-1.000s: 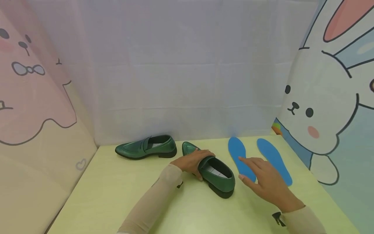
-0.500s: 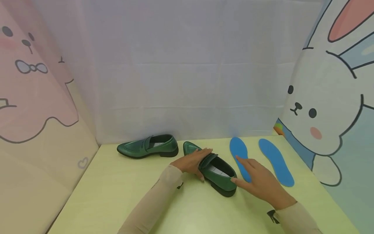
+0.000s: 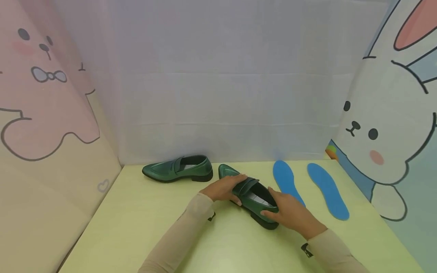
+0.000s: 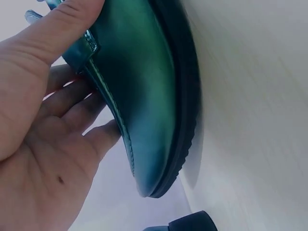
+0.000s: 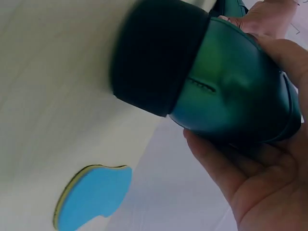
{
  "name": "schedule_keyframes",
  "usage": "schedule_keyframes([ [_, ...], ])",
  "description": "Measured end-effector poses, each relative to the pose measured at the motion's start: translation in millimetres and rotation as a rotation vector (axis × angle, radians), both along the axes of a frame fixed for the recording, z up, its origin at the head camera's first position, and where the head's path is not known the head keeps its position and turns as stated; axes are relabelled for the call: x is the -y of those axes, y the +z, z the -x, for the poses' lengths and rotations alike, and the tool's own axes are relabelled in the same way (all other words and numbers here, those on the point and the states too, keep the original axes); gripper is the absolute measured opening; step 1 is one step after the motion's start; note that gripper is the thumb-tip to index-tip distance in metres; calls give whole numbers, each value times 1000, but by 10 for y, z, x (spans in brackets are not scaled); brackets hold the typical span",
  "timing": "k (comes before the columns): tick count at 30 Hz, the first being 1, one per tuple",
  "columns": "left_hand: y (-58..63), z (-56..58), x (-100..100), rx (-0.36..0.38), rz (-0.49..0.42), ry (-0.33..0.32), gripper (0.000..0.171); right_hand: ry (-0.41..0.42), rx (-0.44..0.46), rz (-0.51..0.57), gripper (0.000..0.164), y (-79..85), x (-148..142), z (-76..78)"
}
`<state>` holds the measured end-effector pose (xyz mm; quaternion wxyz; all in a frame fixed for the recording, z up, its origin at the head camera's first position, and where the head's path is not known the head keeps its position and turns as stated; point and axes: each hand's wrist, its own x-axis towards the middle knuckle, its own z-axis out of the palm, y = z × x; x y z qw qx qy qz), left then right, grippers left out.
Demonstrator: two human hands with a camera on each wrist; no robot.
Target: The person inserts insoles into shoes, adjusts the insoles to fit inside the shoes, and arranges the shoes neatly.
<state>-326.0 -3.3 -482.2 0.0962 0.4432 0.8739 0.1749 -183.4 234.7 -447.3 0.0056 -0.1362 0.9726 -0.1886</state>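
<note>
A green loafer (image 3: 254,206) with a black sole lies at an angle on the table, its toe toward the back left. My left hand (image 3: 225,187) grips its front part, thumb on the near side and fingers over the upper, as the left wrist view shows on the loafer's upper (image 4: 139,86). Around the heel, my right hand (image 3: 290,212) holds the loafer from the right; in the right wrist view the black heel (image 5: 154,57) faces the camera. Just beyond that hand lies one blue insole (image 3: 286,178), its near end hidden by it.
The matching green loafer (image 3: 179,168) stands at the back left, toe pointing left. A second blue insole (image 3: 329,191) lies farther right. The pale yellow table (image 3: 164,227) ends at a white sheet (image 3: 218,94), with printed cloth walls on both sides.
My right hand has moved left from over the insole and taken hold of the loafer's heel. The left hand has kept its grip. The whole head view has shifted slightly.
</note>
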Motion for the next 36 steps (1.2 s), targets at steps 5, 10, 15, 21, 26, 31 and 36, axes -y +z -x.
schedule_keyframes([
  [5,22,-28,-6,26,-19,38,101,-27,26,69,90,-75,-18,8],
  [10,6,-45,-37,35,-45,66,100,-91,66,138,86,-115,-60,3],
  [15,51,-177,-54,-17,17,132,96,-86,79,194,81,-144,-84,27],
  [21,201,-376,-36,-77,38,134,80,-60,73,188,79,-141,-111,68],
  [26,247,-424,-50,-88,-83,133,68,-36,42,185,77,-121,-134,81],
  [31,196,-452,-63,-123,-161,135,48,8,61,173,81,-89,-126,64],
  [36,121,-457,-58,-148,-220,120,39,35,182,90,96,-2,-147,67],
])
